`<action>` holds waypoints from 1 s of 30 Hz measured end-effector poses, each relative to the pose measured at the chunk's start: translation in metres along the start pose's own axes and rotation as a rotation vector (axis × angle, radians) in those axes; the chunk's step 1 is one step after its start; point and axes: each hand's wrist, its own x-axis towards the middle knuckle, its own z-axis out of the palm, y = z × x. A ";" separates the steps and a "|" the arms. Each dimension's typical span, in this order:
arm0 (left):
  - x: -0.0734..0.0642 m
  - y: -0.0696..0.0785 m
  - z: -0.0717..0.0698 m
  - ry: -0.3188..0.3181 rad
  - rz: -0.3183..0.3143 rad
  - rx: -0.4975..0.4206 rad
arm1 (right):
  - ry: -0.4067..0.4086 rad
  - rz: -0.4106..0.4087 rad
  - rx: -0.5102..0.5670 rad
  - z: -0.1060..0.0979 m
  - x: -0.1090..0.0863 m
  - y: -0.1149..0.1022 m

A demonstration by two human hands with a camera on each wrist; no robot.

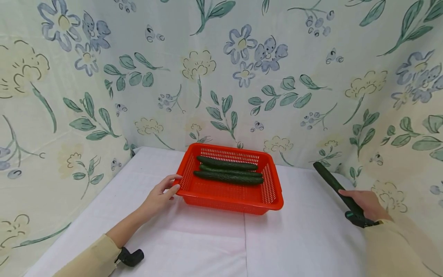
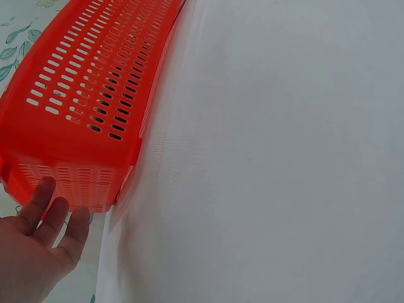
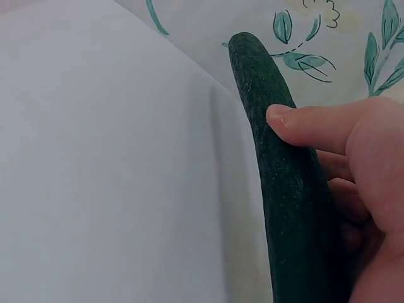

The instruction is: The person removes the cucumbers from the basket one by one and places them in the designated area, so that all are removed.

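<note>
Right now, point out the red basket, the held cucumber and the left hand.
Red basket (image 1: pixel 223 191): head view, on its bare inner floor.
Held cucumber (image 3: pixel 293 199): right wrist view, on its dark green skin, about midway along the visible length.
Left hand (image 1: pixel 160 195): head view, on the back of the hand.

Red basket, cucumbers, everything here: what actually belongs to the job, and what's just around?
Part of the job:
red plastic basket, left hand at its rim
three cucumbers in the basket
fourth cucumber, in the right hand

Just around:
white tablecloth under the basket
floral fabric backdrop
black wrist-worn devices
</note>
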 end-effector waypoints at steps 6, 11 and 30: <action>-0.001 0.000 0.001 0.004 0.008 -0.005 | 0.025 -0.031 -0.011 0.003 -0.004 0.007; -0.001 0.000 0.000 0.009 0.001 -0.004 | 0.033 -0.020 -0.018 0.008 -0.003 0.010; 0.002 -0.002 0.001 0.002 0.031 -0.012 | 0.068 -0.004 -0.050 0.023 -0.001 0.023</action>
